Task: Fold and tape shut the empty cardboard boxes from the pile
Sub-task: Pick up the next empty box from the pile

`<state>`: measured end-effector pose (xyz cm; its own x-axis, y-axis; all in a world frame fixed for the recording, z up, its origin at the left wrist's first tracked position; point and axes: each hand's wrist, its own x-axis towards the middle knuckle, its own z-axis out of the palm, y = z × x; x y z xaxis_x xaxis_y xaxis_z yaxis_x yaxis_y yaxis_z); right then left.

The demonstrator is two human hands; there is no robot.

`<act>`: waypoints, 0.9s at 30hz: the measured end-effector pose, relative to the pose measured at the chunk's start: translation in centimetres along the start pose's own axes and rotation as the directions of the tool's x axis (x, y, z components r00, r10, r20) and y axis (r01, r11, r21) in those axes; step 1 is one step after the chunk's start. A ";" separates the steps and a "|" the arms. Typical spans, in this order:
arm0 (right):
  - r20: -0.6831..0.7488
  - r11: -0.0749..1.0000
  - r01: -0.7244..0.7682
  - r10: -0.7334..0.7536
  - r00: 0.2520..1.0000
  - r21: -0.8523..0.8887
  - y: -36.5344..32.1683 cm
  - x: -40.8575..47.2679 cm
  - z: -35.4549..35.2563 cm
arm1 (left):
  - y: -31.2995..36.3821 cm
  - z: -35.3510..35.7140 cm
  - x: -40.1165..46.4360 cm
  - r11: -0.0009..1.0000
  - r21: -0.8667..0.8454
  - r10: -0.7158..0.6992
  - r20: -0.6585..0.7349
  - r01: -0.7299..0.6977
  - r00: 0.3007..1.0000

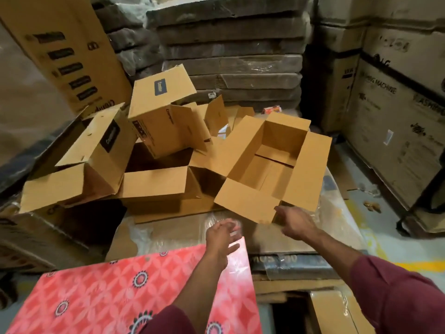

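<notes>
Your right hand (295, 221) touches the near flap of the open cardboard box (272, 165) at centre right, fingers loose. Your left hand (222, 233), blurred, hovers spread-fingered, holding nothing.

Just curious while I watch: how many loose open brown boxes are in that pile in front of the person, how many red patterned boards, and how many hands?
Open brown boxes: 4
Red patterned board: 1
Hands: 2
Total: 7
</notes>
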<state>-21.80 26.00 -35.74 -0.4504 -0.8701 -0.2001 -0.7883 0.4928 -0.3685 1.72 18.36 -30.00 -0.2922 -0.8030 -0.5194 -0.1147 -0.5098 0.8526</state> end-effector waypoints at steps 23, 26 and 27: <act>-0.138 0.861 0.016 -0.100 0.985 -0.508 -0.1 14.7 -1.4 | 2.1 5.6 16.8 0.964 -0.197 -0.182 0.009 0.180 0.983; -0.279 0.886 -0.068 -0.071 0.957 -0.459 -3.0 11.0 -3.9 | 4.6 4.2 14.1 0.957 -0.274 -0.073 0.095 0.096 0.993; -0.330 0.892 -0.101 -0.056 0.942 -0.441 -4.1 9.6 -4.7 | 5.3 3.6 12.9 0.953 -0.297 -0.029 0.124 0.065 0.992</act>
<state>-24.86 15.68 -31.93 -0.5182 -0.8450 0.1317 -0.8424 0.5310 0.0923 -6.04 6.45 -31.98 -0.4043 -0.7431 -0.5332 0.1538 -0.6299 0.7613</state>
